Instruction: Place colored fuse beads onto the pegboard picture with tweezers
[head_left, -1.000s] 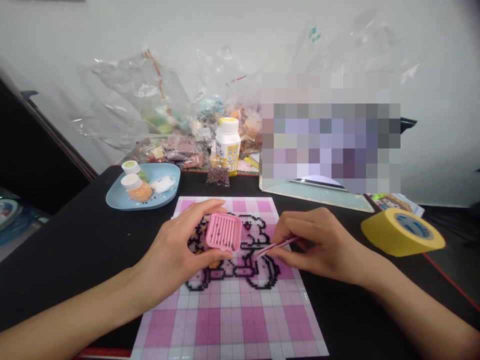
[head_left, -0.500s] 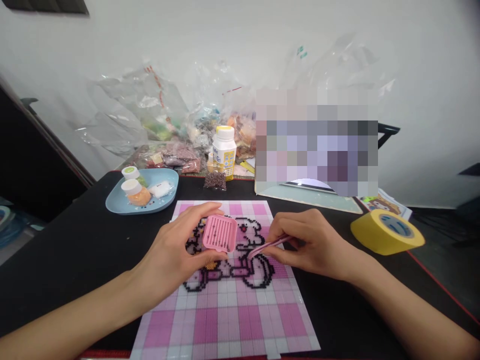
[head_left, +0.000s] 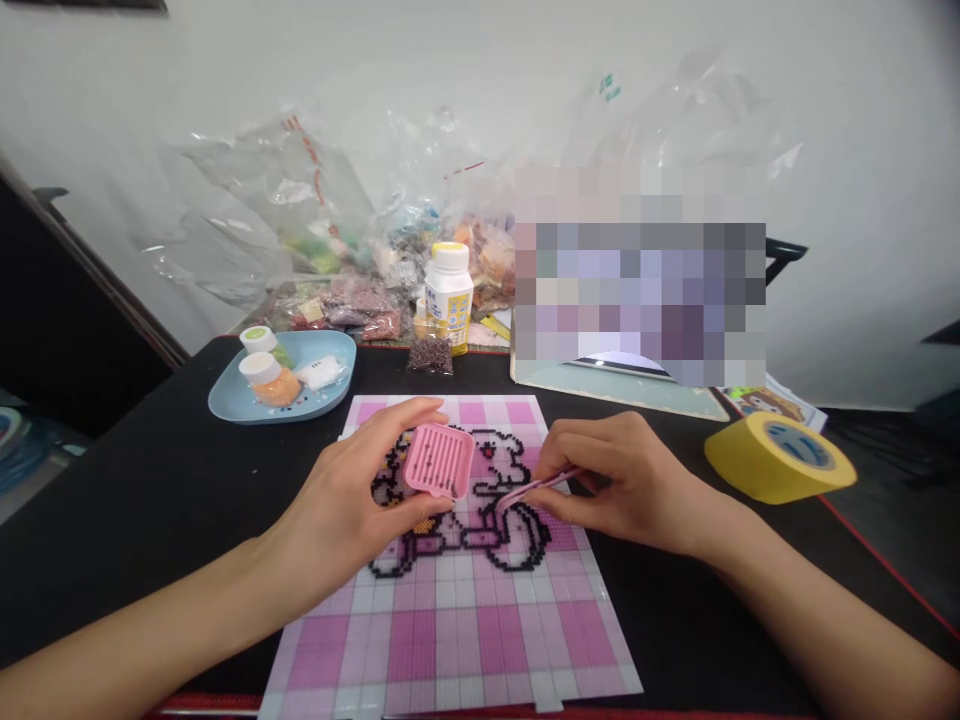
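Observation:
My left hand (head_left: 360,475) grips a small pink grooved bead tray (head_left: 441,462) between thumb and fingers, tilted toward me, with some dark beads in its grooves. In my right hand (head_left: 607,480) is a pair of pink tweezers (head_left: 534,486), its tip down at the bead pattern. Beneath both hands lies a pegboard (head_left: 457,640) over a pink and white checked sheet. Black beads form an outline drawing (head_left: 517,565) on it, with a few orange beads at left and a red spot near the top. Whether the tweezers hold a bead is too small to tell.
A blue tray (head_left: 322,402) at left bears two small jars and a white packet. Behind the board stand a white bottle (head_left: 448,300) and a bag of dark beads (head_left: 430,354). Bagged beads (head_left: 360,300) pile against the wall. Yellow tape (head_left: 750,462) lies at right; a screen area is blurred.
The view has shifted slightly. Both hands keep nearly the same places, the tray in the left and the tweezers' tip still at the pattern.

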